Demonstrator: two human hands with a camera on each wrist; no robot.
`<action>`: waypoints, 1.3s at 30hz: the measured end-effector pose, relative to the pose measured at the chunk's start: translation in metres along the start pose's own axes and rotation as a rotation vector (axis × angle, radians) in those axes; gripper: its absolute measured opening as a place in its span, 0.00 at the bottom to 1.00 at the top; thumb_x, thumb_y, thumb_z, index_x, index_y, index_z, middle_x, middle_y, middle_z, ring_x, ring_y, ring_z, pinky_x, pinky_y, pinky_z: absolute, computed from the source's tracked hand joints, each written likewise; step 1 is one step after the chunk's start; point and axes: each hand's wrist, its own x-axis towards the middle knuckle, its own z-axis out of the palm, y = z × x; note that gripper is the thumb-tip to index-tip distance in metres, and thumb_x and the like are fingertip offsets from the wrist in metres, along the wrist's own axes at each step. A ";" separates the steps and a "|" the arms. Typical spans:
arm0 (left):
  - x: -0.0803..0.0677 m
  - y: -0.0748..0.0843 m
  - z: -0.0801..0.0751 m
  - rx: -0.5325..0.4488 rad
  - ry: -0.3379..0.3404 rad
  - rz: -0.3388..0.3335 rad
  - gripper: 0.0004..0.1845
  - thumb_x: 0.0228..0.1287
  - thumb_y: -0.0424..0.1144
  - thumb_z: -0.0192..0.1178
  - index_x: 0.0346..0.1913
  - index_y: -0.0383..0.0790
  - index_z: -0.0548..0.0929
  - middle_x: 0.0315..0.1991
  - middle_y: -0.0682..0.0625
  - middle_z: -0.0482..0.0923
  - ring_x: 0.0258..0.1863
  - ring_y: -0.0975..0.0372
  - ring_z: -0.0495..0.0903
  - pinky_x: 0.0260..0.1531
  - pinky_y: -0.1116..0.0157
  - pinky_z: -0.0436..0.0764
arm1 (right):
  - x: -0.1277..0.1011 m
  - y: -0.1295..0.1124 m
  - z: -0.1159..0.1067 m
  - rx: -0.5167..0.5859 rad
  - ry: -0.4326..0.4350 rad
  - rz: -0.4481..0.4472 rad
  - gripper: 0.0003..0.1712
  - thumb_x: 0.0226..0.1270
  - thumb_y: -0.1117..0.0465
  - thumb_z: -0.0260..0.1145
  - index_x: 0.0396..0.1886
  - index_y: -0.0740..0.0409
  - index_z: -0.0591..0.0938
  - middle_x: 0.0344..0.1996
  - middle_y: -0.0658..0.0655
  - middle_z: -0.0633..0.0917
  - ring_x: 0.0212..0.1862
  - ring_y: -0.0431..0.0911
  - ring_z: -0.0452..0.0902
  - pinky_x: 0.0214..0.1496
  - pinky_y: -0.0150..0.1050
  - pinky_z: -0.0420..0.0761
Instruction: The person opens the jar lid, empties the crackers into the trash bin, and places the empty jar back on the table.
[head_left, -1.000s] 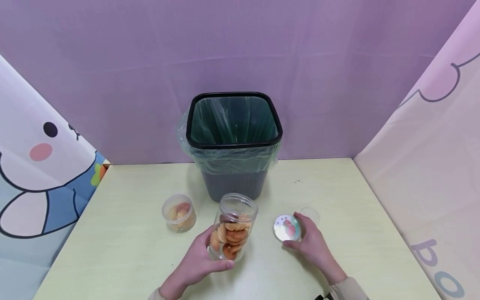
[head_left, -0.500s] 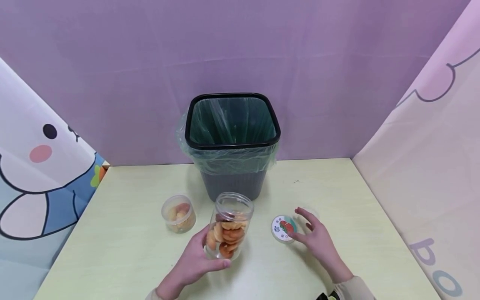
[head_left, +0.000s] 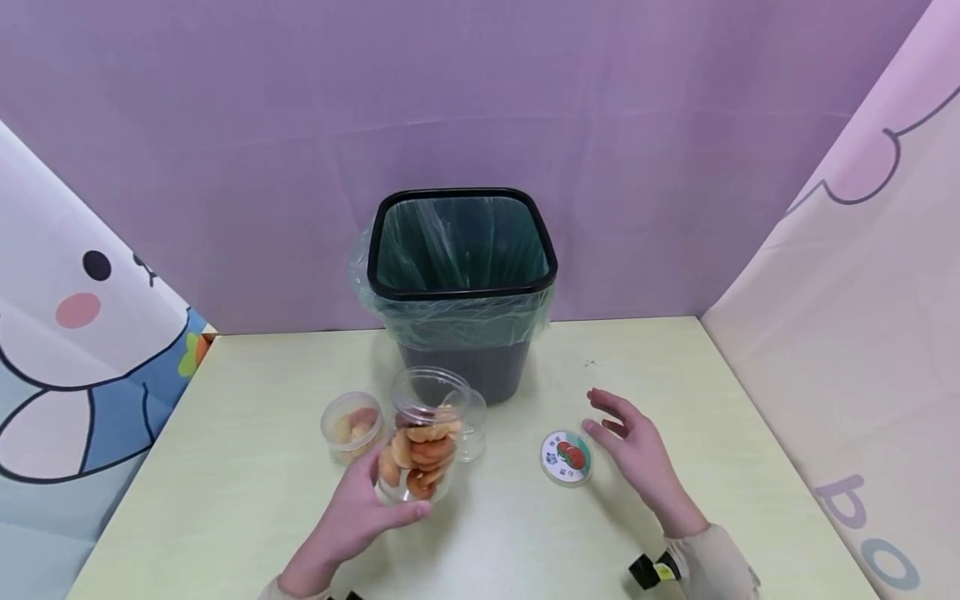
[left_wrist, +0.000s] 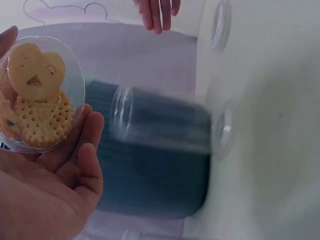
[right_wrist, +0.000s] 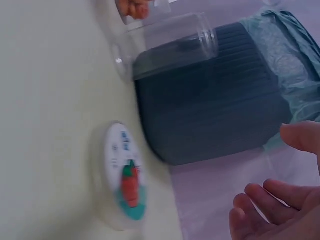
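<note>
Lifted leftward since before, cookie jar sits clamped in left fingers; right fingers spread, off the lid

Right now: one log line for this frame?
left hand: holds open cookie jar, lifted | right hand: open beside lid on table | bin: behind

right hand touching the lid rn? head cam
No: in the head view the right hand hovers open just to the right of the lid, which lies flat on the table, with a gap between them.
</note>
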 end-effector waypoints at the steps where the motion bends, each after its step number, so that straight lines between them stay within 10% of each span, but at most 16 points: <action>1: 0.001 0.001 -0.004 0.007 0.009 0.012 0.41 0.47 0.34 0.78 0.67 0.44 0.73 0.59 0.52 0.79 0.59 0.60 0.76 0.59 0.67 0.70 | 0.002 -0.004 -0.001 -0.005 0.005 -0.009 0.29 0.71 0.58 0.67 0.68 0.63 0.72 0.63 0.62 0.77 0.65 0.55 0.72 0.64 0.45 0.73; 9: 0.005 0.013 -0.032 0.116 0.111 0.002 0.41 0.46 0.32 0.78 0.66 0.39 0.73 0.59 0.50 0.79 0.60 0.65 0.73 0.60 0.68 0.66 | 0.028 -0.039 -0.008 -0.089 0.023 -0.138 0.27 0.75 0.58 0.62 0.69 0.60 0.71 0.60 0.61 0.80 0.60 0.53 0.76 0.57 0.39 0.77; 16: 0.010 0.025 -0.051 0.164 0.156 -0.040 0.38 0.49 0.33 0.77 0.65 0.37 0.73 0.58 0.47 0.79 0.58 0.69 0.73 0.63 0.44 0.63 | 0.054 -0.073 -0.013 -0.151 0.039 -0.241 0.29 0.76 0.57 0.60 0.72 0.59 0.68 0.59 0.60 0.80 0.59 0.53 0.76 0.56 0.54 0.77; 23: 0.016 0.037 -0.069 0.195 0.165 -0.117 0.42 0.52 0.36 0.76 0.69 0.36 0.68 0.64 0.41 0.74 0.65 0.52 0.68 0.63 0.35 0.59 | 0.077 -0.109 -0.013 -0.274 0.041 -0.324 0.35 0.77 0.48 0.57 0.77 0.55 0.61 0.62 0.61 0.77 0.60 0.54 0.74 0.58 0.54 0.76; 39: 0.040 0.063 -0.103 0.294 0.239 -0.188 0.48 0.56 0.47 0.74 0.76 0.40 0.60 0.72 0.39 0.64 0.71 0.41 0.57 0.59 0.27 0.54 | 0.123 -0.168 -0.003 -0.566 -0.010 -0.182 0.47 0.69 0.22 0.36 0.81 0.39 0.49 0.54 0.56 0.78 0.54 0.51 0.75 0.48 0.54 0.76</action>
